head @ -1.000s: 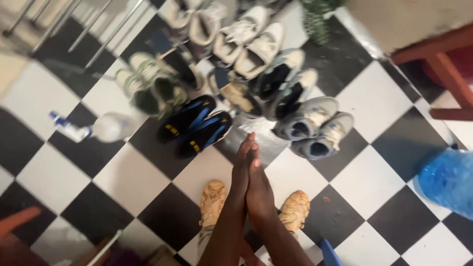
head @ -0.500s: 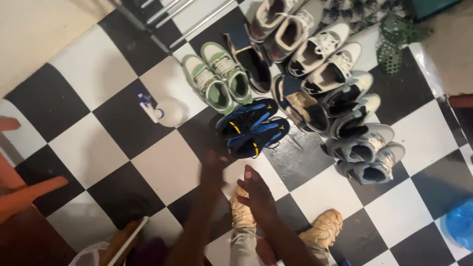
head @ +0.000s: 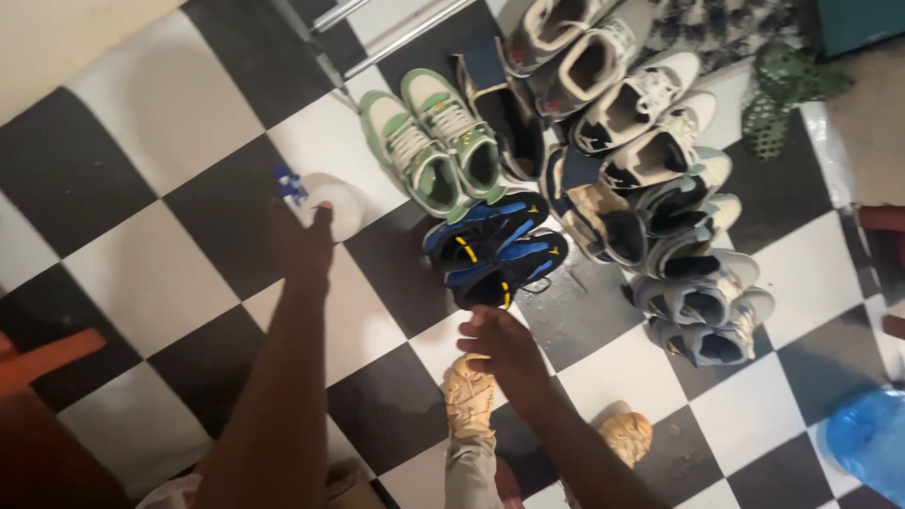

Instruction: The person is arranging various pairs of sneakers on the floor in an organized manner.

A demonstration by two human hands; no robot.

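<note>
Checkered floor [head: 141, 273]: left hand [head: 302, 247] touches the spray bottle [head: 325, 198], its grip's width hidden.

The left hand [head: 300, 243] is blurred and covers part of the white spray bottle [head: 332, 200], so whether its grip closes on the bottle cannot be told. Right of the bottle, the top grey sneakers [head: 566, 33] are cut off by the upper edge. Far right and below it, the blue plastic bag [head: 869, 441] runs off the frame.
</note>
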